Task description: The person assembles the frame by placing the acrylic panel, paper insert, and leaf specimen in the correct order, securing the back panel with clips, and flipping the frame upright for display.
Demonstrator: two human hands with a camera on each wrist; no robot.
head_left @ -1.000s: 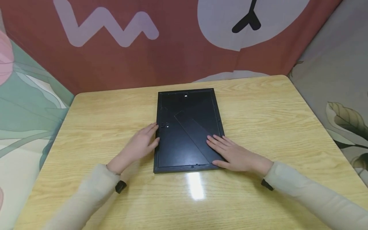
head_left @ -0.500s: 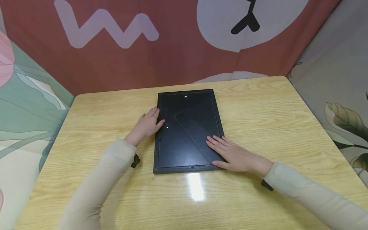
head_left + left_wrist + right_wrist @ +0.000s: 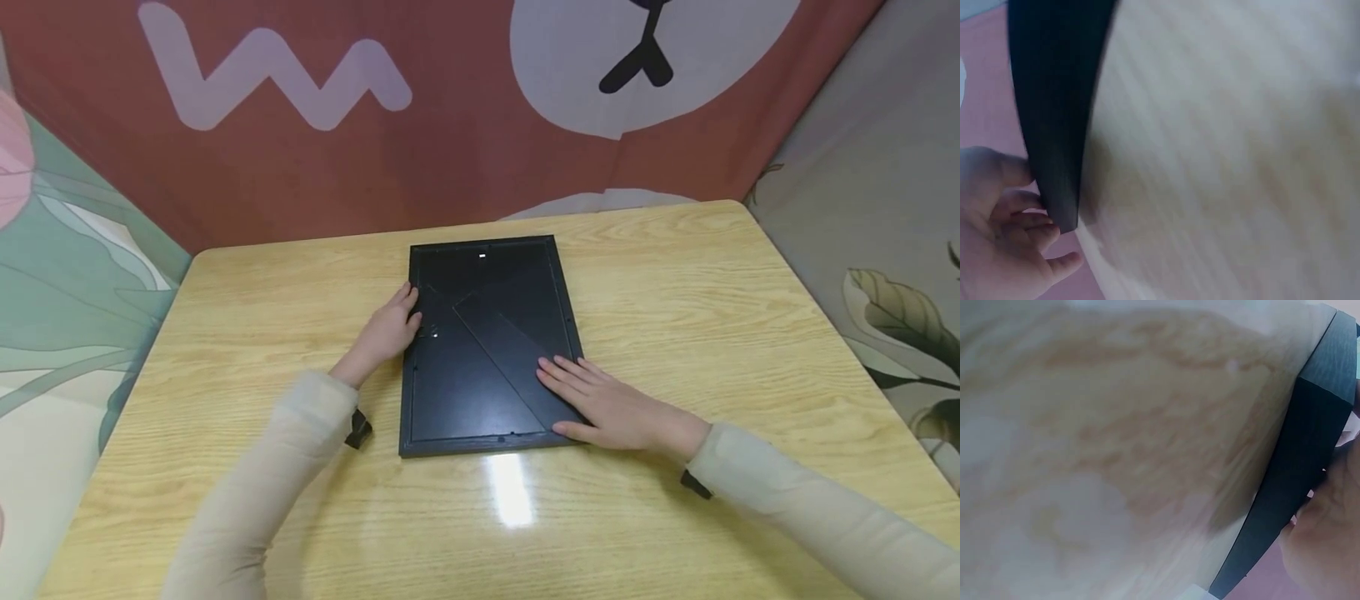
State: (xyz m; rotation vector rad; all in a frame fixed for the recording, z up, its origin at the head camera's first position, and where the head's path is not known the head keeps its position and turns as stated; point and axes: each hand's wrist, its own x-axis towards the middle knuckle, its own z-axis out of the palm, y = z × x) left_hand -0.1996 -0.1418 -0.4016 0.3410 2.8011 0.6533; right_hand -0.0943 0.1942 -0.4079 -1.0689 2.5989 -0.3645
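Note:
A black picture frame [image 3: 495, 350] lies back side up on the table, its slanted stand leg [image 3: 487, 333] folded flat against the backing. At its left edge is my left hand [image 3: 386, 333], fingertips on the rim and thumb just over the backing. The left wrist view shows that hand [image 3: 1007, 231] with bent fingers against the frame's dark side [image 3: 1057, 119]. Across the near right corner rests my right hand [image 3: 611, 408], palm down, fingers straight over the stand leg. From the right wrist, the frame's side [image 3: 1291, 450] runs beside the hand [image 3: 1329, 531].
The frame rests on a light wood-grain table [image 3: 712, 317] with a bright glare patch in front of it. Behind the table hangs a red cloth [image 3: 450, 133] with white shapes. Patterned coverings [image 3: 82, 275] stand at the left and right sides.
My left hand has slid along the frame's left edge toward the far end, then its thumb drew back slightly toward the rim. The right hand and the frame have stayed in place.

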